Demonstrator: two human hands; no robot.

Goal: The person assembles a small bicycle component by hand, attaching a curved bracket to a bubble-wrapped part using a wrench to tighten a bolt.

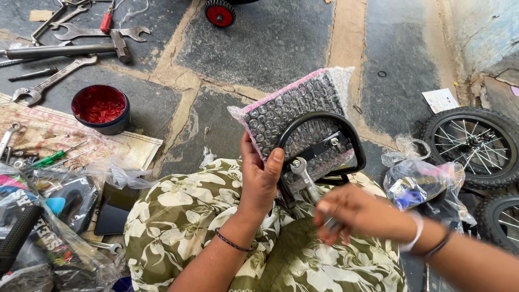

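Over our lap: left hand (259, 181) clamped on bubble-wrapped seat (294, 116), right hand (354, 213) gripping spanner (307, 178) on its bolt, hands apart.

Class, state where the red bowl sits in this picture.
In the head view, the red bowl sits upper left on the stone floor, below the spanners and beside the patterned mat.

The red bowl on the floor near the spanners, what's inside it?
The round red bowl with a dark outer wall holds a glossy red mass, like grease or paste. It covers the bottom, so anything beneath cannot be seen.
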